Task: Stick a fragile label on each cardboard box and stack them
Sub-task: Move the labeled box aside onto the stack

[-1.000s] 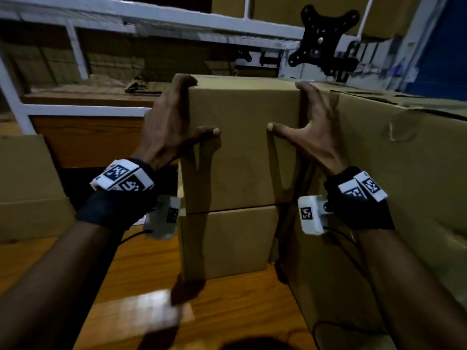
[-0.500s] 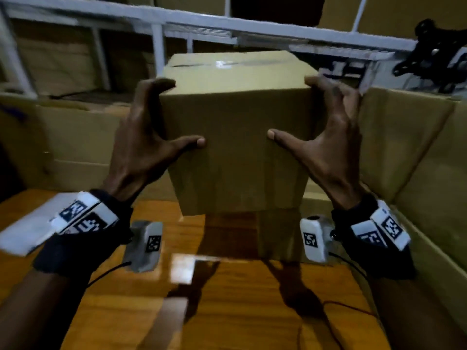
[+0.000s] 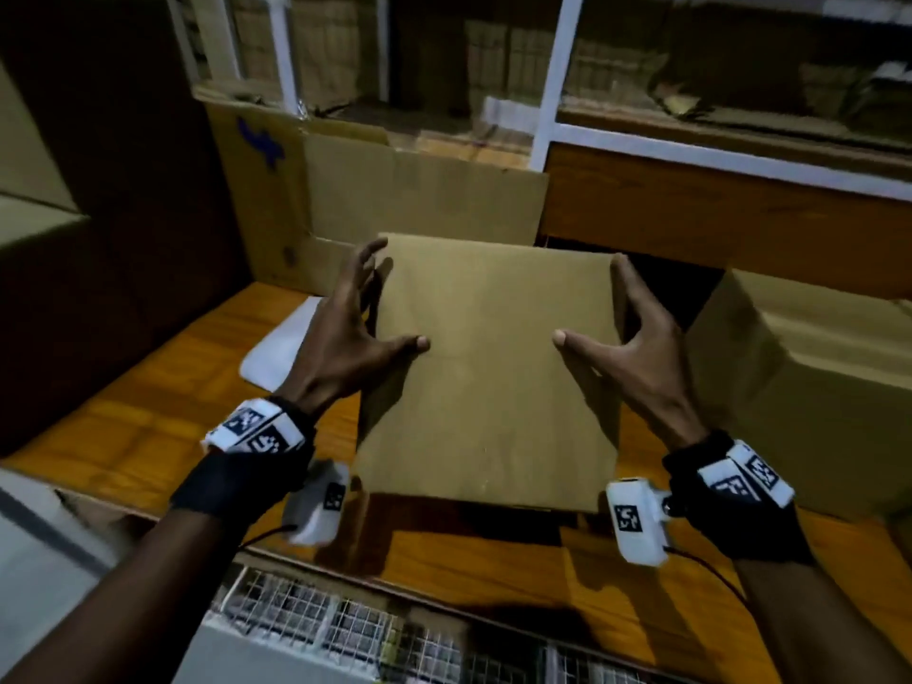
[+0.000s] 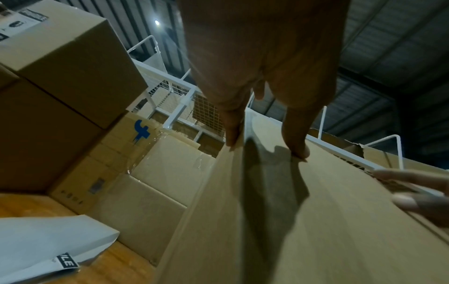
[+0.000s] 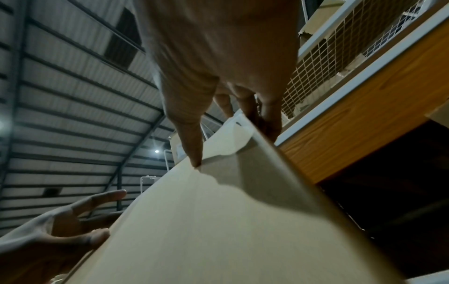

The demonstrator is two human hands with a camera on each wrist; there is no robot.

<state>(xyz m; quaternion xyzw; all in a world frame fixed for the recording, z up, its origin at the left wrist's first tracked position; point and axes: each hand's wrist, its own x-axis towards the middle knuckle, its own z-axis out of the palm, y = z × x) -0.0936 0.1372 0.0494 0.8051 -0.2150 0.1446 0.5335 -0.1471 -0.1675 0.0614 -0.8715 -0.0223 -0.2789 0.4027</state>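
Right now both hands are clamped on one plain brown cardboard box (image 3: 488, 367), held between them over the glossy orange wooden tabletop (image 3: 148, 427). The left hand (image 3: 345, 348) presses the box's left side with its thumb laid across the upper face; the right hand (image 3: 636, 357) mirrors it on the right side. In the wrist views the fingertips (image 4: 300, 151) bear on the box's edges, palms well apart with the box filling the space between.

To set it down well, I would keep the squeeze even from both sides, hold the broad face level, and land it square on the tabletop with that bare face up, since no label shows on it yet. It should come down beside the white sheet (image 3: 281, 348), not on it; that sheet carries a black tag with letters ending "ILE" (image 4: 69, 264), probably the label stock.

Counting: two hands, one box in hand, one white sheet. Farther off stand at least three more brown cartons: one at the right (image 3: 809, 387), one with a blue mark behind (image 3: 266, 145), and stacked ones at the left (image 4: 60, 63). Beyond them, a white metal rack (image 3: 552, 81).
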